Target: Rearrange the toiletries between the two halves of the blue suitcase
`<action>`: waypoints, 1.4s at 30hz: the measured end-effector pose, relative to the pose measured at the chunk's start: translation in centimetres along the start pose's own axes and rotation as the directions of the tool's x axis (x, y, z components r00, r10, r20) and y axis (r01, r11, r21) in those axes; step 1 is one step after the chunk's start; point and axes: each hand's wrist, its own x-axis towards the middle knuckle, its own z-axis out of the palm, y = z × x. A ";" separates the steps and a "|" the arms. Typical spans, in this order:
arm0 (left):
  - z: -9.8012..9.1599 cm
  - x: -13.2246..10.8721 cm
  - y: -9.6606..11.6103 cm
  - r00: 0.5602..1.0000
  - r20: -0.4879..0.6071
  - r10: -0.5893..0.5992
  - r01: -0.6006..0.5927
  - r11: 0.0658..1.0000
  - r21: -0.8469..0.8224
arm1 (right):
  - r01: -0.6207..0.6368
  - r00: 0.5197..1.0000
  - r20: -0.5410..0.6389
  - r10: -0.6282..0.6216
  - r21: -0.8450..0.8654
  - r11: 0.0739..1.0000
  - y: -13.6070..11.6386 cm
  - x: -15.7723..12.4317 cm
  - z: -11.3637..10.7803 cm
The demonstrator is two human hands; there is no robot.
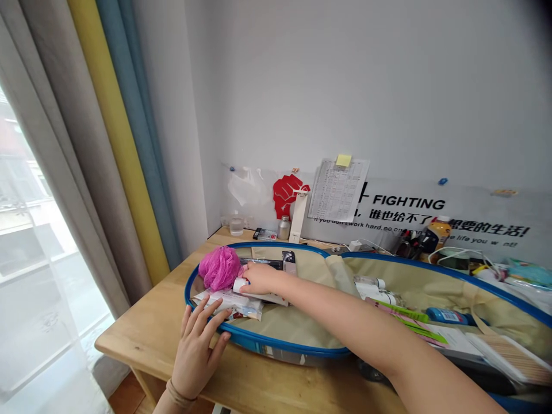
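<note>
A small suitcase with a blue rim (287, 344) and beige lining lies opened out on the wooden table. My right hand (257, 279) reaches into its left half, fingers closed around a small white-capped container (240, 284); most of the container is hidden by the hand. Just left of it sits a pink mesh bath puff (221, 268). My left hand (199, 339) rests with spread fingers at the near left rim, fingertips over a flat plastic-wrapped packet (233, 300). Behind the right hand lies a black-and-white box (289, 263), partly covered.
In the right half lie white-capped bottles (379, 296), a blue bottle (446, 315), green-and-pink packs (405, 313) and a wooden-striped item (517, 356). Along the wall stand a clear cup (236, 226), a silver-capped jar (283, 227) and an orange bottle (436, 233). Curtains (116, 144) hang left.
</note>
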 end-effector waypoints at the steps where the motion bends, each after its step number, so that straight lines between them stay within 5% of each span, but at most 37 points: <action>1: 0.0 0.0 0.0 1.000 0.004 -0.003 0.003 1.000 0.001 | -0.003 1.000 0.000 0.003 -0.006 1.000 -0.2 -0.2 0.0; 8: 0.3 -0.3 -0.1 1.000 -0.001 -0.010 0.010 1.000 -0.016 | -0.021 0.999 -0.047 0.025 0.078 0.997 1.0 -3.1 -2.8; 13: 0.2 -0.3 -0.2 1.000 -0.015 -0.007 0.006 1.000 -0.025 | -0.186 0.969 -0.133 0.210 0.174 0.967 8.3 -10.1 -8.1; 16: 0.2 -0.2 -0.2 1.000 -0.015 -0.012 0.011 0.999 -0.047 | -0.332 0.921 -0.138 0.363 0.204 0.921 13.3 -16.4 -9.1; 21: 0.4 -0.2 -0.2 0.999 -0.032 -0.025 0.022 0.997 -0.078 | -0.559 0.825 0.078 0.560 0.269 0.785 18.3 -25.2 -5.6; 26: 0.5 -0.3 -0.2 0.999 -0.032 -0.027 0.023 0.995 -0.102 | -0.652 0.758 0.214 0.616 0.275 0.707 19.2 -29.5 -1.3; 33: 0.4 -0.2 -0.2 0.999 -0.034 0.004 -0.007 0.996 -0.090 | -0.675 0.738 0.230 0.635 0.281 0.682 19.5 -30.8 1.7; 42: 0.2 -0.2 -0.3 0.999 -0.032 0.036 -0.038 0.998 -0.054 | -0.658 0.750 0.161 0.642 0.289 0.695 19.1 -30.5 2.2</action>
